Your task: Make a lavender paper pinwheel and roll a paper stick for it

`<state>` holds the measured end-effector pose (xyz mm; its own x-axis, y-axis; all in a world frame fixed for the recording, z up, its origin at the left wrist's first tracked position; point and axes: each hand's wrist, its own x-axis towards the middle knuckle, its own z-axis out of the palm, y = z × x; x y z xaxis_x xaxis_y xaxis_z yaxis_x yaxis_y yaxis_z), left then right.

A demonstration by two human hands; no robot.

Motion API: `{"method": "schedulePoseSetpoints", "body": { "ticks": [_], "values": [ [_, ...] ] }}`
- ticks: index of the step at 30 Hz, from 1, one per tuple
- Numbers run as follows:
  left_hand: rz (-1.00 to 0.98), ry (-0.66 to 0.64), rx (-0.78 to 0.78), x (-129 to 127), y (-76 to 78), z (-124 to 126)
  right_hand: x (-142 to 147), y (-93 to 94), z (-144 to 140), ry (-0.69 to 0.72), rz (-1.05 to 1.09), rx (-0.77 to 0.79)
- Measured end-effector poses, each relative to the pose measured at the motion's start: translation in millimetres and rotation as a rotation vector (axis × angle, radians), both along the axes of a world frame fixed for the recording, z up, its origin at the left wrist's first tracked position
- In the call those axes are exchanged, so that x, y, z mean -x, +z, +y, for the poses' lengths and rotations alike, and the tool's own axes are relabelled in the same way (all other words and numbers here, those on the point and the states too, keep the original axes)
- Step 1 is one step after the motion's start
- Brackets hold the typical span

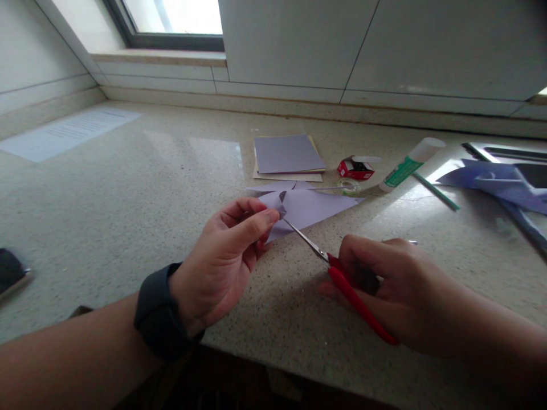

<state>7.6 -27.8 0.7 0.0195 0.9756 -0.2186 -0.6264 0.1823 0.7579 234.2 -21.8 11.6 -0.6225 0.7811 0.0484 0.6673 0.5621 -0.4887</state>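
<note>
Between thumb and fingers, my left hand (pixel 235 245) pinches a small folded piece of purple paper (pixel 281 206). My right hand (pixel 384 279) grips red-handled scissors (pixel 354 299), their metal blades pointing up and left. The blade tips meet the paper at my left thumb; whether they are cutting it I cannot tell. Behind my left fingers lies a larger sheet of purple paper (pixel 316 209) with pointed corners. My left fingertips are partly hidden behind the paper.
Beyond the hands are a stack of square paper (pixel 288 155), a small red box (pixel 356 168), a tape roll (pixel 348 185) and a tilted glue stick (pixel 410 165). A green stick (pixel 436 192) and purple folded paper (pixel 496 181) lie right. A printed sheet (pixel 70 134) lies far left.
</note>
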Motion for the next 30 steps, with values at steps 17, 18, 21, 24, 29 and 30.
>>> {"method": "schedulePoseSetpoints", "body": {
  "ticks": [17, 18, 21, 24, 29, 30],
  "values": [
    [0.004, -0.009, -0.007, 0.3, -0.2, 0.3, 0.3, -0.4, -0.4, 0.011, 0.051, -0.043],
    [0.008, -0.012, -0.011, 0.3, -0.2, 0.3, 0.0, -1.2, -0.6, 0.007, 0.056, -0.044],
    [0.018, -0.021, -0.021, 0.1, -0.1, 0.5, -0.5, -3.2, -0.9, 0.001, 0.071, -0.034],
    [0.021, -0.017, -0.025, 0.2, 0.1, 0.8, 0.0, -3.5, -0.7, -0.008, 0.086, -0.023],
    [0.01, -0.023, -0.03, 0.4, 0.7, 1.2, -0.2, -3.5, 0.5, -0.007, 0.087, -0.023],
    [0.011, -0.022, -0.028, 0.3, 0.8, 1.3, -0.6, -3.8, 0.9, -0.007, 0.086, -0.028]
  ]
}}
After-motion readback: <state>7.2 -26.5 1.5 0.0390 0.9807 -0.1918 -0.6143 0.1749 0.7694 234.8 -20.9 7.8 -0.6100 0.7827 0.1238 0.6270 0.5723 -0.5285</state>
